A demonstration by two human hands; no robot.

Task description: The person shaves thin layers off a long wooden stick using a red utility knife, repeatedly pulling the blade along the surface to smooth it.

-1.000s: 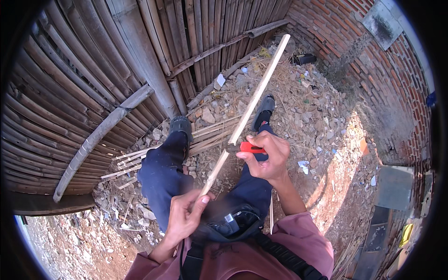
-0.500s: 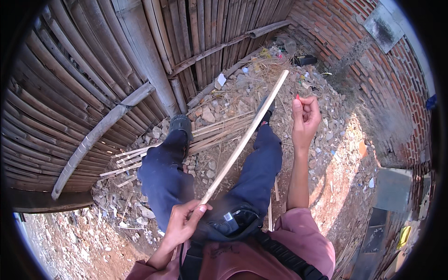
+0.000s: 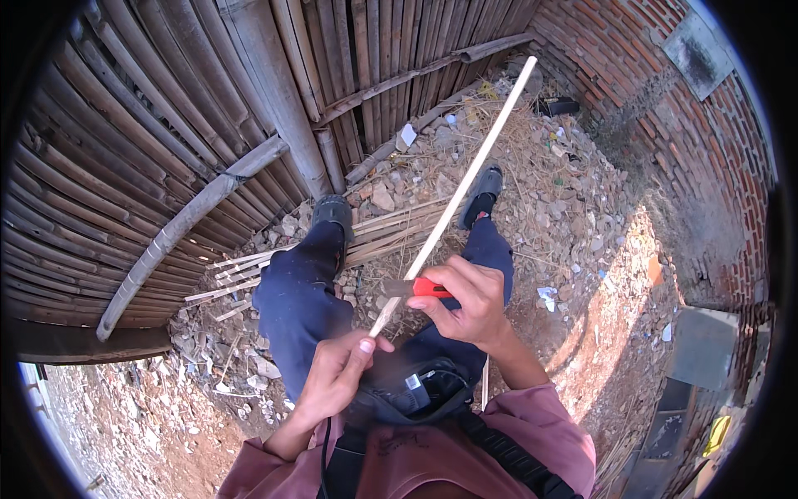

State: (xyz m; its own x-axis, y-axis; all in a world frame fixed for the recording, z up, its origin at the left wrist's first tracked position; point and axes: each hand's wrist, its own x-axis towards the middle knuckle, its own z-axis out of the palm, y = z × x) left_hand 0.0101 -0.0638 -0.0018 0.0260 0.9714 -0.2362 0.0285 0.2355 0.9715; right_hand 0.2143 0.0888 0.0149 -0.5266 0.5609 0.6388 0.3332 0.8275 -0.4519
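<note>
A long pale wooden strip (image 3: 470,176) slants up and away to the right across my lap. My left hand (image 3: 339,372) pinches its near end between thumb and fingers. In my right hand (image 3: 465,301) is a red-handled knife (image 3: 428,288), gripped with the fingers wrapped round the handle. Its short dark blade lies across the strip, a little above my left hand. Whether the edge bites into the wood cannot be made out.
More wooden strips (image 3: 391,233) lie on the rubble between and beside my feet. A bamboo wall (image 3: 125,150) with a thick post (image 3: 283,91) stands at the left, a brick wall (image 3: 623,50) at the right. Grey panels (image 3: 705,345) lean at the lower right.
My right hand has come down and left from beside the strip, bringing the red-handled knife onto it. The strip's far end now points higher.
</note>
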